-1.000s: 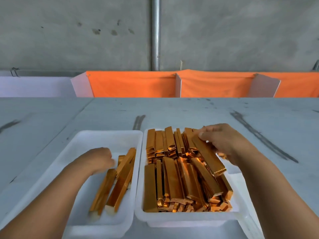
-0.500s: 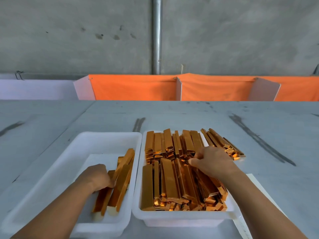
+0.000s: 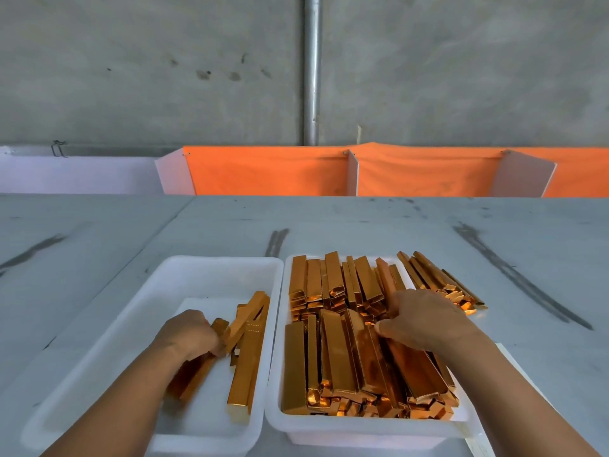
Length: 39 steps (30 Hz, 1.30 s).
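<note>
1. Head view, left side: the left hand is down in the left tray, knuckles up. Its fingers are curled round a gold box, with the tips hidden underneath. A few laid boxes lie just beside it near the tray's right wall, some tilted across each other.
2. Head view, right side: the right hand lies on the pile of gold boxes that fills the right tray. The fingers are close together and bent down toward the gap between the far and near rows. The thumb stretches left over a box top. Whether a box is already pinched, I cannot tell.
3. Same view, beyond: loose boxes sit on the table at the right tray's far corner, with an orange cloth behind.
4. The step, as I read it: boxes go one at a time from the full tray to the sparse one. The left hand is setting one down while the right hand fetches the next.
5. Next move: the left hand should lay its box flat and parallel with its neighbours, then let go. The right hand needs a clean pinch on one box only and a straight lift, so the shiny stack does not slide.
</note>
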Available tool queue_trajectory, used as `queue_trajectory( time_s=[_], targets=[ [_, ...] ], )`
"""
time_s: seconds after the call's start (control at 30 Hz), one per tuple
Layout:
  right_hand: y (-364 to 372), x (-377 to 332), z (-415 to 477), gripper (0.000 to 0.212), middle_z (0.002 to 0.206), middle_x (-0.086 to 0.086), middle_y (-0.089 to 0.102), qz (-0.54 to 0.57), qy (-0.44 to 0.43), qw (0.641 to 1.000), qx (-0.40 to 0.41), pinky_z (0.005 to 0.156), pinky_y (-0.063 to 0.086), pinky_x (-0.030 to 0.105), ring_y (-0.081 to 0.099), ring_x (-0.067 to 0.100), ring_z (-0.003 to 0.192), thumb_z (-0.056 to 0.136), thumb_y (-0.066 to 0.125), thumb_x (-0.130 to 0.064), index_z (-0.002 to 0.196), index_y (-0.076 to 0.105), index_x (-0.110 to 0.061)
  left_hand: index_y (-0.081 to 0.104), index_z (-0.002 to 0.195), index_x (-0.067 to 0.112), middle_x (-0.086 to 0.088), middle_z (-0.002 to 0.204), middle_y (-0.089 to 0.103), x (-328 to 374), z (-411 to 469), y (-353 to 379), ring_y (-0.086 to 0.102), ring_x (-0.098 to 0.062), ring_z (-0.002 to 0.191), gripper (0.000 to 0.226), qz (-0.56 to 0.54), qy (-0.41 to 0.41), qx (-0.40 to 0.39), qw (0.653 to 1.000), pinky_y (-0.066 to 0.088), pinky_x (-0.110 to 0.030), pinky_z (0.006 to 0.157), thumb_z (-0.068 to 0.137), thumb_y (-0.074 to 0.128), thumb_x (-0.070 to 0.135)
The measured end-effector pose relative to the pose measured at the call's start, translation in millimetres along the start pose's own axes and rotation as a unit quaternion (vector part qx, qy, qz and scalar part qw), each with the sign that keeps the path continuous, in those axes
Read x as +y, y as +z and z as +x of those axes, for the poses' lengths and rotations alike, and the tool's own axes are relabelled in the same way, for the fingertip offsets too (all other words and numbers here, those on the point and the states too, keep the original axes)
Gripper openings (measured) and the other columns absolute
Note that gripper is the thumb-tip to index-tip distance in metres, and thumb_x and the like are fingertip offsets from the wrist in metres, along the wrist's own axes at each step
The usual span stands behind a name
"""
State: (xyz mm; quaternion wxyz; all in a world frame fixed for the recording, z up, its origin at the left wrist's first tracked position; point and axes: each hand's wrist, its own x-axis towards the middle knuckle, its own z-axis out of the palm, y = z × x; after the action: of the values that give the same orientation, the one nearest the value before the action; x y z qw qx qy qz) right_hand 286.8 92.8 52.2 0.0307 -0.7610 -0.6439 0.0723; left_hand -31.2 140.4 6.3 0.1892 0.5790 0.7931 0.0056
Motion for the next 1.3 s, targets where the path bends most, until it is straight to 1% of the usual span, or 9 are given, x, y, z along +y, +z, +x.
queue_trajectory(
  time_s=[0.1,0.2,0.27,0.37,0.57,0.7,0.83,1.03,1.3],
  targets=[
    [-7,-4,-2,0.027,0.083,-0.009,0.058,0.003,-0.01,1.0,0.022,0.07,0.045,0.026,0.058,0.011,0.083,0.087,0.06,-0.053,0.092,0.059,-0.027,0.067,0.088,0.012,-0.002,0.086,0.064,-3,1,0,0.063,-0.016,0.082,0.016,0.004,0.014,0.059,0.998,0.05,-0.022,0.067,0.09,0.062,0.028],
    [-16,-12,-6,0.027,0.084,-0.007,0.06,0.015,-0.027,0.999,0.041,0.066,0.044,0.025,0.057,0.01,0.079,0.09,0.058,-0.051,0.094,0.065,-0.025,0.069,0.086,0.009,-0.011,0.089,0.067,-6,6,-5,0.063,-0.026,0.087,0.011,-0.221,0.011,0.102,0.97,0.056,-0.039,0.083,0.09,0.06,0.014],
    [-23,-18,-9,0.025,0.084,-0.008,0.061,0.054,-0.051,0.996,0.046,0.06,0.042,0.022,0.056,0.006,0.077,0.092,0.057,-0.049,0.092,0.066,-0.026,0.066,0.094,0.01,-0.014,0.096,0.066,-5,1,-17,0.062,-0.031,0.094,0.006,-0.405,0.018,0.088,0.91,0.053,-0.047,0.089,0.09,0.061,0.009],
    [-30,-30,-15,0.014,0.083,-0.013,0.063,0.206,-0.104,0.973,0.03,0.058,0.042,0.017,0.06,0.003,0.075,0.093,0.058,-0.043,0.087,0.065,-0.032,0.06,0.107,0.009,-0.014,0.096,0.067,8,-15,-34,0.067,-0.028,0.085,0.012,-0.605,0.047,-0.024,0.794,0.055,-0.042,0.072,0.096,0.056,0.01],
    [-32,-66,-13,0.027,0.093,-0.009,0.064,0.439,-0.188,0.878,-0.038,0.052,0.046,0.012,0.063,-0.003,0.058,0.096,0.056,-0.024,0.111,0.062,-0.046,0.066,0.096,0.001,-0.01,0.068,0.06,51,-43,-55,0.058,-0.014,0.053,0.012,-0.714,0.066,-0.214,0.664,0.051,-0.022,0.043,0.09,0.057,0.005],
    [-32,-78,-4,0.038,0.118,-0.014,0.057,0.436,-0.25,0.863,-0.054,0.067,0.051,0.019,0.063,0.003,0.084,0.094,0.061,-0.026,0.112,0.059,-0.06,0.063,0.095,-0.001,-0.013,0.07,0.059,73,-51,-52,0.056,-0.014,0.051,0.023,-0.641,0.066,-0.336,0.687,0.048,-0.019,0.04,0.073,0.065,0.006],
    [-27,-79,5,0.01,0.092,0.002,0.068,0.468,-0.24,0.846,-0.087,0.068,0.051,0.021,0.063,0.002,0.075,0.094,0.065,-0.024,0.095,0.071,-0.031,0.066,0.099,-0.003,-0.018,0.076,0.063,80,-48,-48,0.061,-0.019,0.059,0.033,-0.604,0.076,-0.391,0.691,0.054,-0.024,0.046,0.069,0.073,0.008],
    [-24,-72,21,0.013,0.082,0.002,0.068,0.508,-0.22,0.829,-0.076,0.065,0.05,0.02,0.061,0.006,0.072,0.097,0.061,-0.018,0.097,0.073,-0.02,0.068,0.116,0.003,-0.021,0.112,0.065,59,-24,-55,0.068,-0.027,0.091,0.065,-0.492,0.173,-0.485,0.702,0.058,-0.039,0.08,0.083,0.066,0.058],
    [-13,-77,40,0.016,0.07,0.007,0.063,0.624,-0.172,0.76,-0.064,0.056,0.048,0.025,0.054,0.018,0.059,0.098,0.058,-0.031,0.102,0.074,-0.028,0.065,0.118,0.001,-0.009,0.089,0.063,56,-9,-39,0.062,-0.013,0.07,0.06,-0.544,0.191,-0.485,0.658,0.055,-0.024,0.061,0.084,0.07,0.05]
  ],
)
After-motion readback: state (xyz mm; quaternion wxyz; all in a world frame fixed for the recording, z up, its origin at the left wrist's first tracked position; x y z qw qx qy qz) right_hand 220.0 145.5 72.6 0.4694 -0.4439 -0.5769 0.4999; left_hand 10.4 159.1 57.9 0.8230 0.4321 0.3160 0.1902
